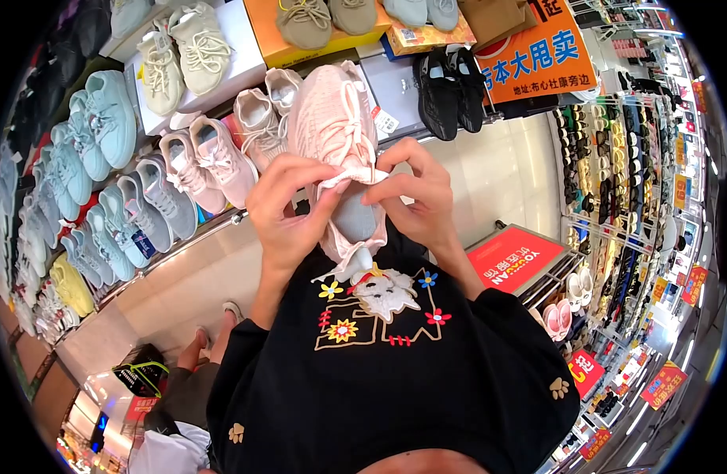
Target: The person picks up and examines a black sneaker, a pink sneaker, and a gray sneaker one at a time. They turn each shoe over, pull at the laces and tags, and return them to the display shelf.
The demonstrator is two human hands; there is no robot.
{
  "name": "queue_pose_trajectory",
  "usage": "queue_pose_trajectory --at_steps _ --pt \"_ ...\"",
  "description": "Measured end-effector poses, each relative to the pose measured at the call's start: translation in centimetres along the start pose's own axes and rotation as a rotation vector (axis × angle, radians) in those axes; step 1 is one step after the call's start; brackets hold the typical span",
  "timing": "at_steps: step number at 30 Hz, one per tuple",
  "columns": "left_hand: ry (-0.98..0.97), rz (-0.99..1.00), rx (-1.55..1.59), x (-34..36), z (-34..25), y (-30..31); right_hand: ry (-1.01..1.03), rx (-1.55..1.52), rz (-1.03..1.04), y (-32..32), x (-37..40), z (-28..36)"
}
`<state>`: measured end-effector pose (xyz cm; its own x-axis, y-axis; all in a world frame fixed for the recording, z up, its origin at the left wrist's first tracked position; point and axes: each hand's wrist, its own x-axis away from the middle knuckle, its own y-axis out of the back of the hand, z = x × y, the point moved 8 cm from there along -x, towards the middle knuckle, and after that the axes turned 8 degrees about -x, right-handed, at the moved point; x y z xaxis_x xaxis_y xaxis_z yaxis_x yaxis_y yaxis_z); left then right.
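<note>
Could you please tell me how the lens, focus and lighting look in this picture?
In the head view, strong fisheye distortion leaves black corners around a curved rim; in the same head view, the pink sneaker, left hand and right hand look fairly sharp under bright light, while the yellow shoe near the left rim looks softer.

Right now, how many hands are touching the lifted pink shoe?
2: left hand on the left of the pink shoe, right hand on its right, both near the opening. No others show.
</note>
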<state>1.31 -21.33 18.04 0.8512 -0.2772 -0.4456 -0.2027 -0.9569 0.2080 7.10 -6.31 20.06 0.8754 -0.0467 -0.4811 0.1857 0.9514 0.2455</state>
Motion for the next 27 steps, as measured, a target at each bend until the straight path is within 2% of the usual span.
queue_pose_trajectory --at_steps 4,6,7,9,10,11,13,15,18,22,25,27 --pt "-0.007 -0.083 -0.082 -0.1 0.0 0.4 0.039 0.110 -0.062 0.0 -0.6 0.8" --pt "0.020 -0.085 -0.152 0.0 0.4 0.4 -0.023 0.158 -0.209 1.3 0.4 0.8" --pt "0.026 -0.084 -0.155 0.1 0.5 0.3 -0.029 0.156 -0.207 1.4 0.5 0.9" --pt "0.093 -0.060 -0.194 0.4 1.1 0.1 -0.080 0.133 -0.079 0.7 0.0 0.8" --pt "0.091 -0.063 -0.196 0.4 1.2 -0.1 -0.212 0.123 0.017 -0.3 0.2 0.2" --pt "0.110 -0.097 -0.197 0.4 1.4 -0.2 -0.205 0.119 0.017 -0.5 0.3 0.3" --pt "0.115 -0.141 -0.225 0.2 1.5 0.1 -0.145 0.372 0.240 -2.9 0.5 -0.1" --pt "0.152 -0.127 -0.222 0.3 1.7 -0.1 -0.159 0.391 0.258 -4.0 0.9 -0.6" --pt "0.131 -0.070 -0.196 0.8 1.8 -1.0 -0.184 0.612 0.227 -4.4 1.0 -1.5" --pt "0.100 -0.028 -0.164 1.2 1.7 -1.7 -0.139 0.537 0.239 -4.8 1.2 -2.5" --pt "0.068 -0.001 -0.110 0.9 1.7 -1.5 -0.141 0.471 0.128 -3.7 1.3 -3.1" --pt "0.046 0.066 -0.060 0.9 1.5 -1.4 -0.226 0.370 0.152 -2.9 1.3 -4.4"
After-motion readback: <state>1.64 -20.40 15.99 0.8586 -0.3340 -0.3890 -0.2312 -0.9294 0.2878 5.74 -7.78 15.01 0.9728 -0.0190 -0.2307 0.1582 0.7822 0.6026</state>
